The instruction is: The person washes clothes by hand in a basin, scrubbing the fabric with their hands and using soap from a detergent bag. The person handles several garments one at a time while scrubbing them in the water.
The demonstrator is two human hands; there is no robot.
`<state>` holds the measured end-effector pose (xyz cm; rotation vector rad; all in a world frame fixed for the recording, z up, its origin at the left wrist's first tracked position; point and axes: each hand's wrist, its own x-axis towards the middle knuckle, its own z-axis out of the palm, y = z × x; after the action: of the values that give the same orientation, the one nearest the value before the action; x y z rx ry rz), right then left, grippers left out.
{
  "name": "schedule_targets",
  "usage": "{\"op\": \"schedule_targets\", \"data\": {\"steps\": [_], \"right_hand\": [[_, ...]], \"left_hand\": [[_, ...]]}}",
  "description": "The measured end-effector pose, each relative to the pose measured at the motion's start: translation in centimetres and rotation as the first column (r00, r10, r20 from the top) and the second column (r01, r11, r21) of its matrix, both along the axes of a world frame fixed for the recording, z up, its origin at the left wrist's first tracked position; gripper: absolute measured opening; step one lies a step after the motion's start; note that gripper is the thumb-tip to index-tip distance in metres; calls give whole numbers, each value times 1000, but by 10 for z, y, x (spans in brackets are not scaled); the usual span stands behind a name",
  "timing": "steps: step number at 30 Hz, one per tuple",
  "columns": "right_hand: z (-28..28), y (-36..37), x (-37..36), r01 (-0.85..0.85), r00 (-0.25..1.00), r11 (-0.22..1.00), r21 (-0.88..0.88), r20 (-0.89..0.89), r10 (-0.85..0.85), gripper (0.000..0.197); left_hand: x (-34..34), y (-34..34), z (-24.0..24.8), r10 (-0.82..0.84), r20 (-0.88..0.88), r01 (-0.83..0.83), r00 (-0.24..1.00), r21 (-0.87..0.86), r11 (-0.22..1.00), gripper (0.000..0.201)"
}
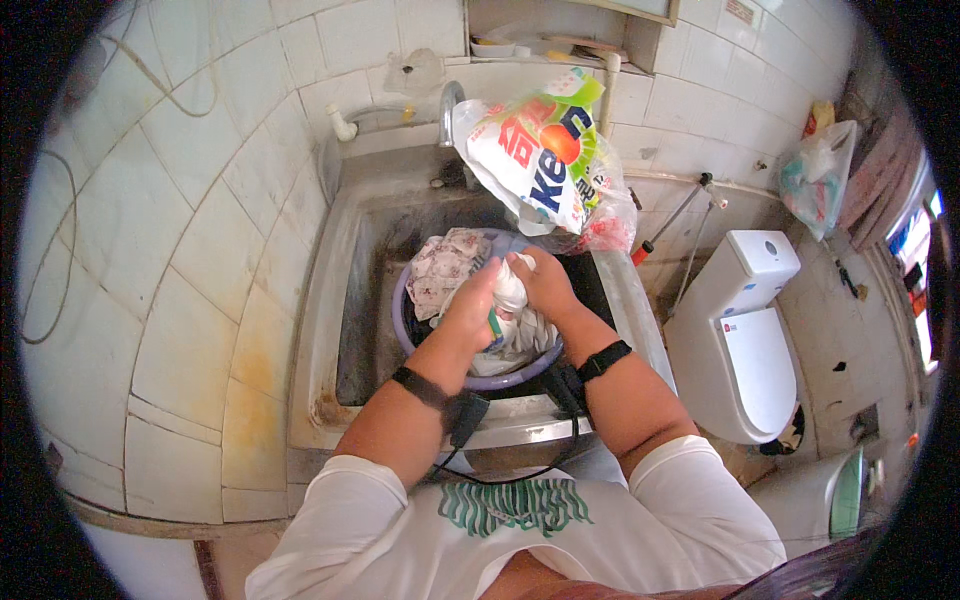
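Over a purple basin [490, 382], both my hands are closed on a bunched white cloth [510, 290]. My left hand [474, 308] presses against the cloth's left side with fingers together. On the other side, my right hand [543, 288] grips the gathered top, its thumb and fingers bent round it. A small green patch shows beside my left palm; I cannot tell what it belongs to. More white fabric [515, 350] lies in the basin below my hands. A pale pink patterned cloth [450, 265] is heaped at the basin's far left.
The basin sits in a metal sink [313, 350] under a curved tap [451, 112]. A large printed plastic bag [535, 160] rests at the sink's far right corner. A white toilet [752, 360] stands to the right. Tiled walls [190, 280] close in on the left.
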<state>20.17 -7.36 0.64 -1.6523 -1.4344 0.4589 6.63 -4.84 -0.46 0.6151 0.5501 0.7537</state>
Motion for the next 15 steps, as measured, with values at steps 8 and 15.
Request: {"op": "schedule_targets", "data": {"steps": [8,15], "right_hand": [[7,-3,30,-201,875,979,22,-445,190,54],[9,-11,36,-131,855,808,-574,347,386,40]], "left_hand": [[-33,11,34,289,21,-289,957,146,946,19],[-55,25,67,308,-161,-235,938,360,903,25]]}}
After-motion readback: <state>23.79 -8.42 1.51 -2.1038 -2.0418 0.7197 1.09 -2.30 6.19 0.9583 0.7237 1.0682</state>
